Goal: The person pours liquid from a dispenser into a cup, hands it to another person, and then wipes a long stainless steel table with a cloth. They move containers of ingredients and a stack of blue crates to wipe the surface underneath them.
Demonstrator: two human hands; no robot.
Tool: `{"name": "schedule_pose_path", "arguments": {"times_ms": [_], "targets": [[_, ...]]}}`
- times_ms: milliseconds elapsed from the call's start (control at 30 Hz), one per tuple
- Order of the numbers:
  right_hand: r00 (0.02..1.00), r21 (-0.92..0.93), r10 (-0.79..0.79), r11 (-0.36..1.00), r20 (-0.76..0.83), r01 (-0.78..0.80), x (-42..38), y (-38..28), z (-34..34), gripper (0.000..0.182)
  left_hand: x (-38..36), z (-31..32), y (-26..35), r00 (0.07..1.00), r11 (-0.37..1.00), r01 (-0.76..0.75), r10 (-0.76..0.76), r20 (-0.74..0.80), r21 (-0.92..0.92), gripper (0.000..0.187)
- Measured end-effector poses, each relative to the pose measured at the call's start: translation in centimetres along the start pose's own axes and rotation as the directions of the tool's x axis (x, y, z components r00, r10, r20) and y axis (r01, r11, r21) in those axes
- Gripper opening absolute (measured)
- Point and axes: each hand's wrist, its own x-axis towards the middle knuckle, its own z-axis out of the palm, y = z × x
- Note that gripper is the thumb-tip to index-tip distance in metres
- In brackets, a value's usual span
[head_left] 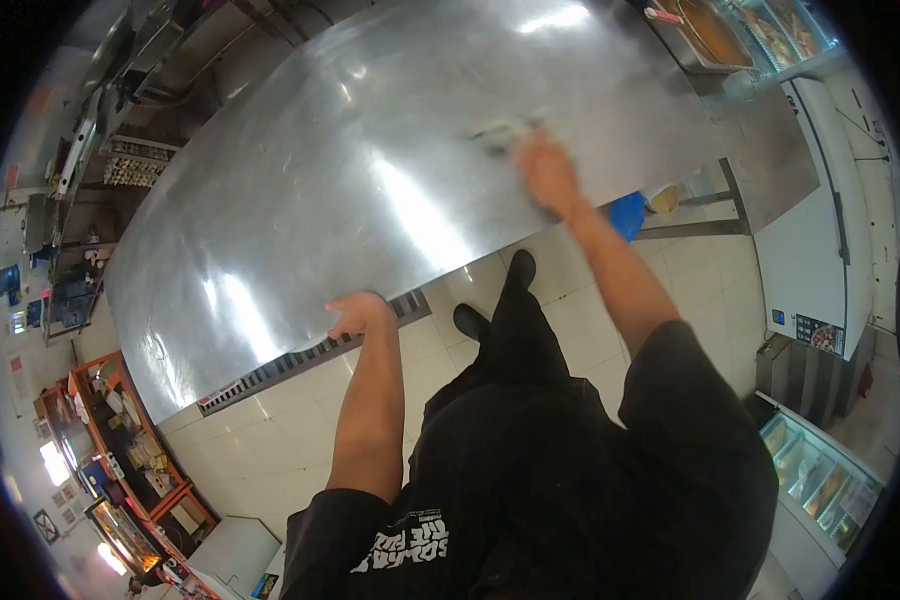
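A large stainless steel table (pixel 300 170) with a shiny top fills the upper part of the head view. Over its right half is my right hand (pixel 548 170), blurred by motion, its fingers closed on a pale cloth (pixel 510 135) pressed to the metal. The cloth is smeared too, with dark streaks around it. At the near edge rests my left hand (pixel 360 313), thumb and fingers apart against the rim, nothing held in it.
A metal pan (pixel 705 35) with orange-brown contents stands at the far right corner. Something blue (pixel 627 215) shows below the table's right edge. A white freezer (pixel 805 270) is to the right, a floor drain grate (pixel 280 372) under the front edge, orange shelving (pixel 135 430) at left.
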Motion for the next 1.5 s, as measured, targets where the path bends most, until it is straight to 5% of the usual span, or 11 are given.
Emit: {"name": "schedule_pose_path", "arguments": {"times_ms": [33,233,533,667,767,867,933,1033,1167,1233,1500], "targets": [[0.952,0.045,0.279,0.957,0.125,-0.287,0.7,1.8,-0.8,0.044,-0.2,0.0,0.2,1.0,1.0,0.006,-0.006,-0.002,0.003,0.062],[0.988,-0.261,-0.107,0.956,0.112,0.133,-2.4,-2.7,-0.1,0.044,-0.9,-0.5,0.7,1.0,0.997,0.0,0.002,0.028,-0.077,0.065],[0.982,-0.312,0.166,0.941,0.093,-0.129,-0.2,-1.3,-2.3,0.041,-1.2,-1.3,0.6,0.998,1.0,-0.023,0.023,0.058,0.005,0.065],[0.961,-0.208,-0.067,0.97,0.268,0.125,-0.9,-2.6,-2.0,0.041,-1.9,-1.5,0.8,0.998,0.999,-0.034,0.035,0.045,-0.038,0.063],[0.958,-0.273,0.282,0.926,0.043,-0.26,0.0,-2.1,-2.0,0.042,-0.9,-0.7,0.3,0.998,0.999,-0.036,0.038,0.042,-0.038,0.064],[0.976,-0.191,-0.177,0.961,0.125,0.199,-1.5,-4.0,-0.4,0.038,-1.4,-1.4,0.4,0.997,0.998,-0.047,0.05,0.06,-0.039,0.066],[0.948,-0.017,0.116,0.993,0.297,-0.117,0.7,0.8,-1.7,0.033,-0.8,-1.9,0.2,0.993,0.997,-0.064,0.069,0.094,-0.053,0.067],[0.993,-0.158,0.067,0.984,-0.093,-0.081,2.2,4.1,-3.4,0.027,0.9,-2.0,-0.7,0.98,0.955,-0.2,0.193,0.056,0.217,0.067],[0.991,-0.134,0.133,0.982,0.012,-0.13,-0.9,-0.9,-1.6,0.023,-4.2,-4.6,-2.6,0.684,0.716,-0.679,0.697,0.215,-0.162,0.06],[0.997,-0.078,-0.074,0.994,0.017,0.075,-0.4,-1.8,-1.5,0.022,-6.7,-3.6,-2.8,0.009,0.17,-0.83,0.956,0.292,-0.531,0.049],[0.981,-0.138,0.172,0.978,0.09,-0.159,1.2,-0.9,-2.2,0.021,-9.9,1.2,-3.3,-0.433,-0.078,-0.77,0.793,0.429,-0.633,0.031]]}}
